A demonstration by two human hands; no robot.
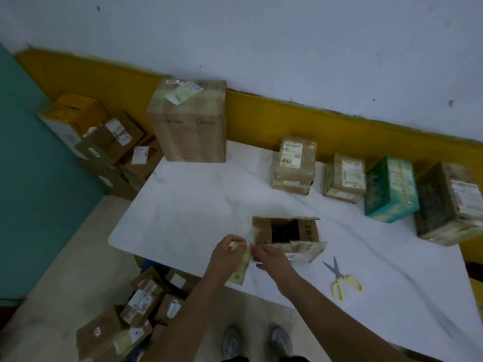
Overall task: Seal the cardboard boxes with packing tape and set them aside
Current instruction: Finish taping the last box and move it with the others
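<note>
Head view, the only view. Item in work: open box (308, 229), brown cardboard, near the front edge of the white table (183, 205). Its top flaps stand apart, the dark interior shows, and the near flap hangs outward toward the person; not yet sealed. Judged done: a row of taped boxes (294, 165) along the back of the table by the wall, a green carton (389, 189) among them, and a large box (188, 121) at the far left corner, all closed and glossy with tape. Judged left: close the flaps of the open box, tape it, set it aside. Floor cartons (141, 304) lie below the table edge and further left; sealed or not cannot be told. Left hand (227, 253): just left of the open box, fingers curled, pinching the upper end of a yellowish strip (240, 270) — probably packing tape — that hangs down past the table edge. Right hand (271, 257): forearm reaching in from lower right, fingertips at the strip beside the near flap; whether they pinch it is too blurred to tell. Scissors (342, 279), yellow-handled, lie on the table to the right of the hands — untouched
</note>
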